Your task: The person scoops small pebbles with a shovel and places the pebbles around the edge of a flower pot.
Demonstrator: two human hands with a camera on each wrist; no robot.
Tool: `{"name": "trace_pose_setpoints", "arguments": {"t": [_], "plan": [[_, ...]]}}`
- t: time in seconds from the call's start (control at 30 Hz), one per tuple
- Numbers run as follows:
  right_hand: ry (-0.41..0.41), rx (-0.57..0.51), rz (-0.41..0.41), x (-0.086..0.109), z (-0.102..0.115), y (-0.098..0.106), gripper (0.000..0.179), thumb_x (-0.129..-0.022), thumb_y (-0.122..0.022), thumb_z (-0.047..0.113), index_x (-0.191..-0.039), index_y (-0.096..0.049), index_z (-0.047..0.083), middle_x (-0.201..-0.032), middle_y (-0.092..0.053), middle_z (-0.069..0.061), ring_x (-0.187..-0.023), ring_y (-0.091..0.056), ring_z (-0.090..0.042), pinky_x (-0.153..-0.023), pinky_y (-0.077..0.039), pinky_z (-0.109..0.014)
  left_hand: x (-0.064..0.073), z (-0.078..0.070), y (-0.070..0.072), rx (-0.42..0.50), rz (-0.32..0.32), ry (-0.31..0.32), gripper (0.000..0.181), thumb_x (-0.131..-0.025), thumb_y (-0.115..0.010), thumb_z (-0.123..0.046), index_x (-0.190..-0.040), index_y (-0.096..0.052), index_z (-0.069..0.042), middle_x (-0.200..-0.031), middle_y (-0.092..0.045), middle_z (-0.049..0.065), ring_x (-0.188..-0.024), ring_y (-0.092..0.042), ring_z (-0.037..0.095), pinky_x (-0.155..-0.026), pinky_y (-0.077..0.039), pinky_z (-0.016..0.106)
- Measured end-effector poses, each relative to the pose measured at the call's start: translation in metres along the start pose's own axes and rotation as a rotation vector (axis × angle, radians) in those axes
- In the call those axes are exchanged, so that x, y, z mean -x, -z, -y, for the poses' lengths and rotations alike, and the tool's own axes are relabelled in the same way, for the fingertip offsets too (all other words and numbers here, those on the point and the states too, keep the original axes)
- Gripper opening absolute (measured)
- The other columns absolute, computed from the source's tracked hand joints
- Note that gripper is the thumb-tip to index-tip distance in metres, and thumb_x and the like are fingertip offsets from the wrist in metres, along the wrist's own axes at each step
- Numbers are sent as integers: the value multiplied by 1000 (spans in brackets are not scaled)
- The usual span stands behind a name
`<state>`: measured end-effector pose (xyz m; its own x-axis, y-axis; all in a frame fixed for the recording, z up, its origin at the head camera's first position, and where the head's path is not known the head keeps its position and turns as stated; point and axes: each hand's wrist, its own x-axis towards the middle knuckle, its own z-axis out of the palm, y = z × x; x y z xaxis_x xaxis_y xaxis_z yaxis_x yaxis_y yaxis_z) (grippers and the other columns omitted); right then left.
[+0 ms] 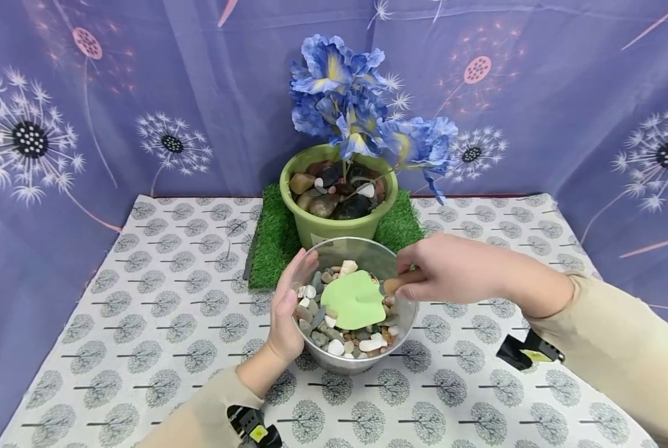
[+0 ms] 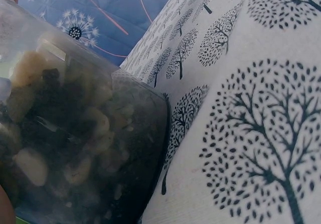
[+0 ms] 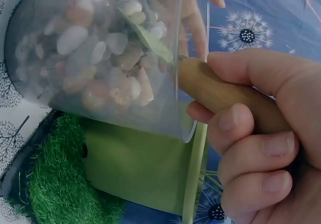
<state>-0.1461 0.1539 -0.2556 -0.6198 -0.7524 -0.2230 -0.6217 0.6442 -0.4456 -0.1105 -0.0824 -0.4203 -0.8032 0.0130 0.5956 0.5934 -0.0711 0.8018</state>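
A clear plastic bucket (image 1: 347,367) stands at the middle of the table with small mixed stones (image 1: 334,348) in it. My left hand (image 1: 286,311) rests against its left wall near the rim, fingers extended along the outside. My right hand (image 1: 446,267) grips the wooden handle (image 3: 225,91) of a small trowel with a light green blade (image 1: 353,302). That blade lies over the stones inside the bucket, its tip toward the left. In the right wrist view my fingers (image 3: 256,143) wrap round the handle, just outside the rim.
Right behind the bucket, a green flowerpot (image 1: 339,230) holds larger stones and blue artificial irises (image 1: 356,93). It stands on a square of artificial grass (image 1: 275,249). A tree-patterned cloth (image 1: 166,311) covers the table, and a purple dandelion-print curtain (image 1: 227,74) hangs around it.
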Motion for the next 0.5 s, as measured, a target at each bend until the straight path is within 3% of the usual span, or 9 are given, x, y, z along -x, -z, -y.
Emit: {"name": "trace_pose_setpoints", "arguments": {"t": [0.17, 0.33, 0.5], "plan": [[8, -35, 3, 1, -4, -1, 3, -85, -64, 17, -83, -65, 15, -69, -61, 11, -49, -44, 1, -44, -43, -20, 1, 1, 0, -4, -2, -4, 57, -97, -19, -23, -142, -27, 10, -143, -47, 11, -131, -45, 16, -113, -32, 27], [41, -70, 18, 1, -5, -4, 8, -86, -64, 16, -91, -68, 12, -77, -66, 9, -53, -51, 2, -49, -49, -19, 0, 1, -1, -2, 0, 0, 58, -98, -20, -27, -142, -27, 11, -141, -46, 21, -131, -45, 17, -113, -33, 29], [58, -41, -4, -5, -1, -7, 10, -86, -64, 17, -92, -67, 10, -79, -68, 8, -55, -53, 3, -51, -49, -19, 0, 3, 1, -15, 5, -19, 58, -98, -19, -25, -141, -26, 12, -141, -45, 22, -131, -45, 19, -113, -33, 30]]}}
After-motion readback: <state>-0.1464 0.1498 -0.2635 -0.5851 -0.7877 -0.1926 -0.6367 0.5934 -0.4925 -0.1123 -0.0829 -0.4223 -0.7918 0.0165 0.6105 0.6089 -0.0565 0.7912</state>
